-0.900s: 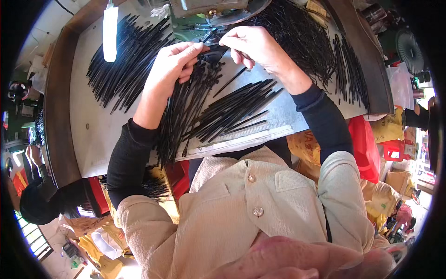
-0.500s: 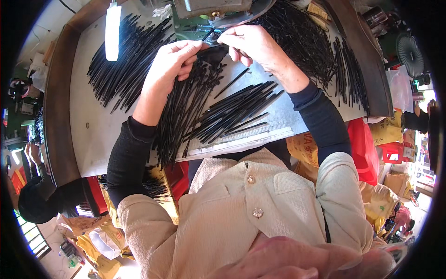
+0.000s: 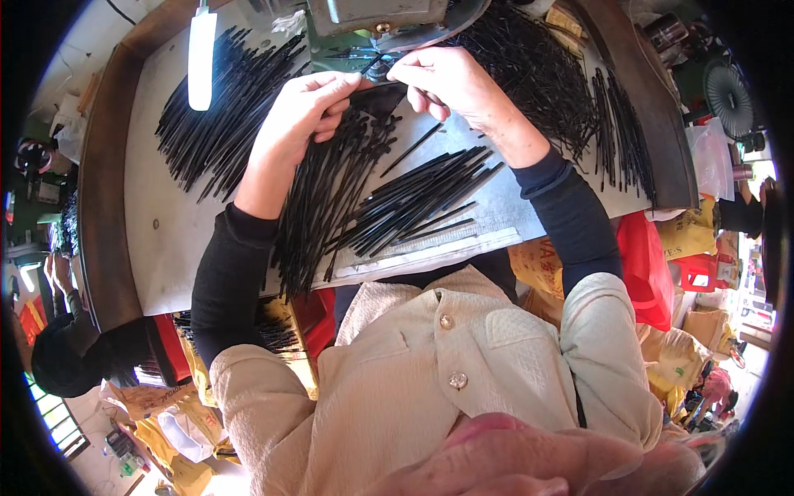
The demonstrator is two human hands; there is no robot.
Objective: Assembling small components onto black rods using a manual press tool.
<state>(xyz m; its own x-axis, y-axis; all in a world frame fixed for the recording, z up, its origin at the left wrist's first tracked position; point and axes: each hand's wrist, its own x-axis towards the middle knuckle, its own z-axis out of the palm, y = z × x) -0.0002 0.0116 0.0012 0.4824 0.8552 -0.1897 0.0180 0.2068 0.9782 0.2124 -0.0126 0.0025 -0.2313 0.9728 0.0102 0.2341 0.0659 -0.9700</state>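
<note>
Both of my hands meet in front of a machine head (image 3: 380, 18) at the far middle of the table. Thumb and forefinger of my left hand (image 3: 310, 103) are pinched at the end of a thin black strip (image 3: 372, 64). Close by on the right, my right hand (image 3: 451, 83) is closed in a pinch, its fingertips beside a small metal machine part (image 3: 380, 69); what they hold is too small to make out. Beneath my left hand lies a fanned bundle of black strips (image 3: 331, 182). A smaller heap of straight black strips (image 3: 418, 198) rests nearer me.
A large pile of black strips (image 3: 219, 124) lies at the left, under a bright white lamp (image 3: 201, 62). Tangled strips (image 3: 529, 70) cover the far right. A raised brown rim (image 3: 107, 182) borders the table. A red bag (image 3: 643, 269) hangs at the right; another person (image 3: 70, 351) sits at the left.
My hands keep almost the same pinch and place at the machine part. Only a very slight shift of the whole view shows.
</note>
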